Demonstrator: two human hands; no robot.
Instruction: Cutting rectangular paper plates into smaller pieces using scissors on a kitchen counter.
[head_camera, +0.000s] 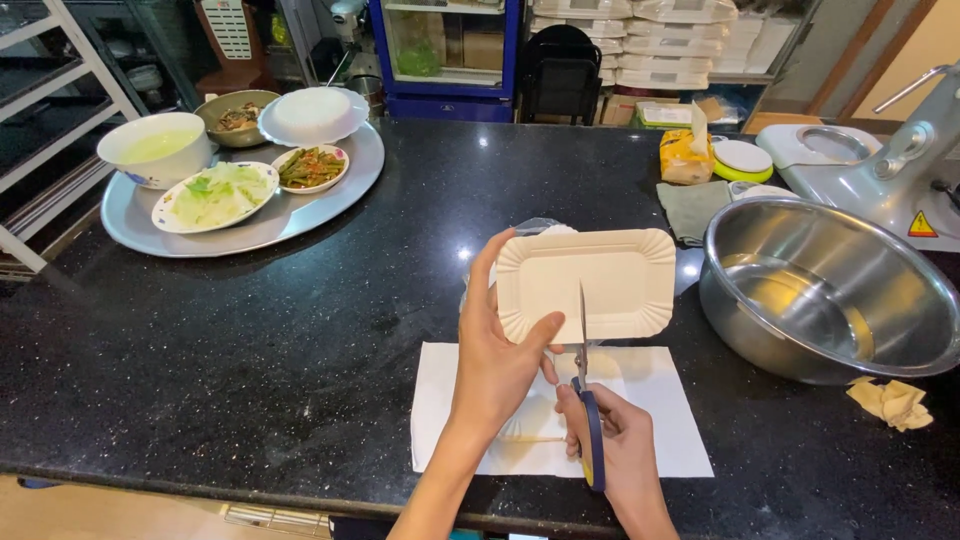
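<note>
The left hand (497, 360) grips a pale rectangular paper tray (590, 285) by its lower left corner, thumb on the face and fingers curled round the edge, holding it up above the black counter (300, 330). The right hand (620, 450) is closed around the blue handles of a pair of scissors (585, 385), whose blades point upward into the tray's lower edge near its middle. Directly beneath both hands lies a white sheet of paper (660, 420), flat on the counter. Just right of the tray stands a large steel mixing bowl (830, 290), with a crumpled scrap of tan paper (893, 402) near its base. Well apart at far left, a round metal serving tray (330, 200) carries dishes of food
</note>
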